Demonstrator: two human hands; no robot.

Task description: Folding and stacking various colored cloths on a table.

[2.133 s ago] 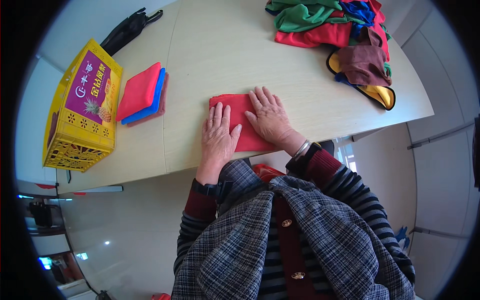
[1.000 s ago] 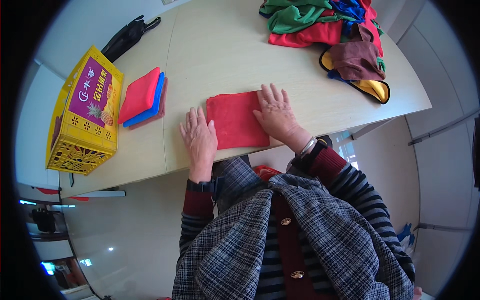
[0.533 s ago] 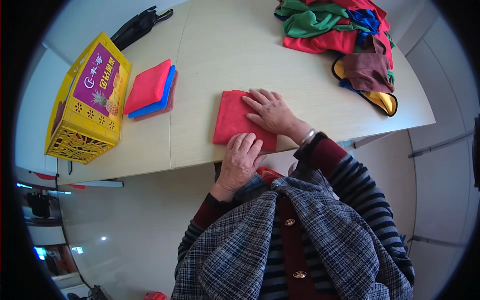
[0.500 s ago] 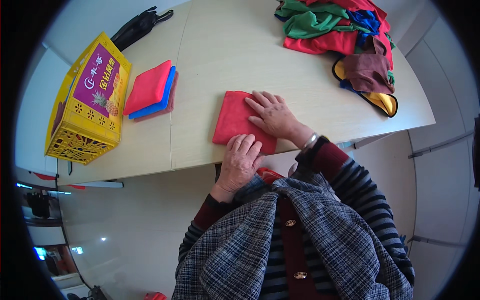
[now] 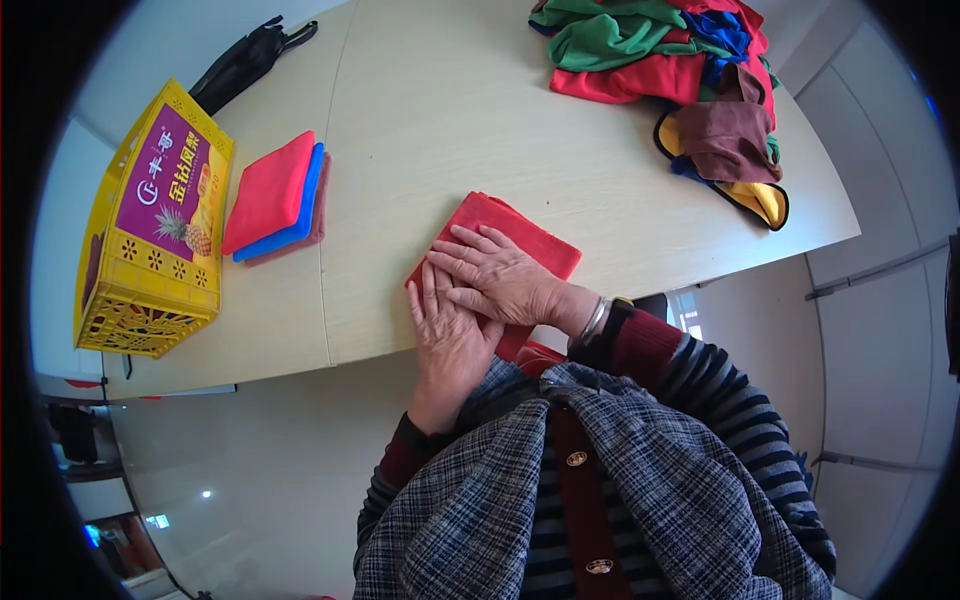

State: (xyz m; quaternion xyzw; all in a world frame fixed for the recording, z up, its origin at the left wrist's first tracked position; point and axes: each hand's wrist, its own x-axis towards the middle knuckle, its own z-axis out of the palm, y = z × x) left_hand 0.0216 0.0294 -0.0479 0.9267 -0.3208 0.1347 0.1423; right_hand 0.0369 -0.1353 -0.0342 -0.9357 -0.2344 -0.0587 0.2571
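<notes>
A folded red cloth (image 5: 535,246) lies turned at an angle by the table's front edge. My right hand (image 5: 500,275) is spread flat across its top, fingers pointing left. Beside it, my left hand (image 5: 447,335) rests on the cloth's near left part with fingers stretched out. The two hands touch, and the right fingers lie by the left fingertips. Both palms hide much of the cloth's near side. Left of them sits a stack of folded cloths, a red cloth (image 5: 272,190) on top, a blue cloth (image 5: 283,238) under it and a brownish cloth (image 5: 321,205) lowest.
A yellow plastic crate (image 5: 165,325) with a purple printed panel stands at the table's left end. Behind it lies a black umbrella-like pouch (image 5: 240,65). A loose heap of cloths (image 5: 640,60) in red, green, blue, brown and yellow covers the table's far right.
The red cloth has been turned at an angle. My left hand has moved from the near edge onto the cloth, and my right hand has shifted left and nearer, against it.
</notes>
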